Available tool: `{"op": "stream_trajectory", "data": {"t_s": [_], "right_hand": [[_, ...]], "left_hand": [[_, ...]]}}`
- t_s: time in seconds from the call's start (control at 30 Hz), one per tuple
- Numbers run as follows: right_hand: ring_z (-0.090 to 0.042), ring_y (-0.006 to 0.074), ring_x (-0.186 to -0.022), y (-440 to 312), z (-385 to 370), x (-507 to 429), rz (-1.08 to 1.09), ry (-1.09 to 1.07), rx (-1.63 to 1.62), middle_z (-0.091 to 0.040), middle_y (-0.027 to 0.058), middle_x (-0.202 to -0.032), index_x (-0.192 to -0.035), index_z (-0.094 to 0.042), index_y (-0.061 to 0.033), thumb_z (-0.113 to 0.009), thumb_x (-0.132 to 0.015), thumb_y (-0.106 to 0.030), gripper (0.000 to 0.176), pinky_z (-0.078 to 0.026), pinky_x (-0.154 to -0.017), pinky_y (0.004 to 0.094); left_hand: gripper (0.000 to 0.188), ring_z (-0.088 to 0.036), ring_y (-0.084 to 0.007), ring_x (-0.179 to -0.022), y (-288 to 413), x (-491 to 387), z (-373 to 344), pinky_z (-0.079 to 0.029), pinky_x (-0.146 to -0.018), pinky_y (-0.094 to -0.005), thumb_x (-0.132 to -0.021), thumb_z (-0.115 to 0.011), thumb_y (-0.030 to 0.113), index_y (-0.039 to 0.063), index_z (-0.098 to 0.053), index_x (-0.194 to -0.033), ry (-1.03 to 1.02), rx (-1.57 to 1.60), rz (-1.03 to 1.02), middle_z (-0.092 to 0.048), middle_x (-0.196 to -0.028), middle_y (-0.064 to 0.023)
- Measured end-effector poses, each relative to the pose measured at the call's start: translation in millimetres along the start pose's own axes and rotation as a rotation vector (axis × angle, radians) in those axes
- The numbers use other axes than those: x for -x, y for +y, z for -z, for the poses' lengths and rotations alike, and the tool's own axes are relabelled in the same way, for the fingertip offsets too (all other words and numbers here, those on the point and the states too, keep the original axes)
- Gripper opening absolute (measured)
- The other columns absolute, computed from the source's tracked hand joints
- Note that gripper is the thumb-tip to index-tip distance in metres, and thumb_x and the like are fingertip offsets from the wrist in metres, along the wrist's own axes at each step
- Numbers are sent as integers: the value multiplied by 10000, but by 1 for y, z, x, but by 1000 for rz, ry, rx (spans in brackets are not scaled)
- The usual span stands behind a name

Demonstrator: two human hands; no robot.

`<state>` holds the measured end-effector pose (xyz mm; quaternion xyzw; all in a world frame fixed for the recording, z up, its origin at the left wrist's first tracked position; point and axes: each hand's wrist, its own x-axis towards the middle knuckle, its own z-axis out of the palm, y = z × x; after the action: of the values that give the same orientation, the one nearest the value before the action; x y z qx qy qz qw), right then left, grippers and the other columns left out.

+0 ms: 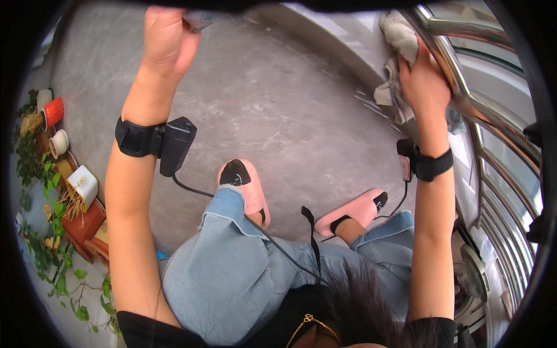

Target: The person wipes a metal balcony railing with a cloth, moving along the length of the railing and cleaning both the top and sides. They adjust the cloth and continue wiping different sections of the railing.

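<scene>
At the upper right, my right hand (pixel 424 85) holds a crumpled light grey cloth (pixel 398 39) against the inner side of a shiny metal railing (pixel 454 74). Part of the cloth hangs down below my fingers. My left hand (pixel 167 39) is raised at the top left with its fingers curled. Beside it, at the picture's upper rim, a translucent bluish item (pixel 199 19) shows partly; its kind cannot be told, and it seems to be in that hand's grasp.
Several potted plants, among them a white square pot (pixel 82 185) and a red pot (pixel 53 114), stand along the left. A low light ledge (pixel 348 32) runs below the railing. A round fan-like appliance (pixel 472 274) is at the lower right. Cables run from both wrist devices across my legs.
</scene>
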<state>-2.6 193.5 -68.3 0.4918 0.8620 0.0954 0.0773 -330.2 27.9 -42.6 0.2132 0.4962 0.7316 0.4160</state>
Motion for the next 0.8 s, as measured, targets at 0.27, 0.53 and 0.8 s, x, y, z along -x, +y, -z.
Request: {"op": "stream_trajectory", "data": {"t_s": [0.27, 0.53, 0.8], "right_hand": [[-640, 441, -911, -16, 17, 23, -4, 13, -153, -584, 244, -1183, -1383, -415, -215, -653, -789, -389, 664, -525, -755, 493], [-544, 369, -1023, -48, 27, 107, 288, 124, -693, -544, 168, -1231, -1224, -605, -216, -770, -532, 5, 745, -466, -904, 425], [-495, 416, -1153, -16, 22, 61, 45, 398, -565, -508, 243, -1286, -1346, -510, -142, -707, -674, -49, 707, -410, -996, 449]], "left_hand": [[235, -552, -161, -1135, -4, -8, 44, -393, -1036, -331, -958, -519, 55, 39, -584, -1183, -19, 147, 40, -609, -1198, -26], [147, -619, -148, -1001, -6, 0, 16, -464, -944, -306, -929, -607, 79, 57, -624, -1074, -113, 119, 95, -665, -1064, -18], [114, -614, -126, -959, -2, 10, -12, -463, -887, -282, -919, -636, 91, 70, -631, -1031, -163, 55, 105, -660, -1016, -13]]}}
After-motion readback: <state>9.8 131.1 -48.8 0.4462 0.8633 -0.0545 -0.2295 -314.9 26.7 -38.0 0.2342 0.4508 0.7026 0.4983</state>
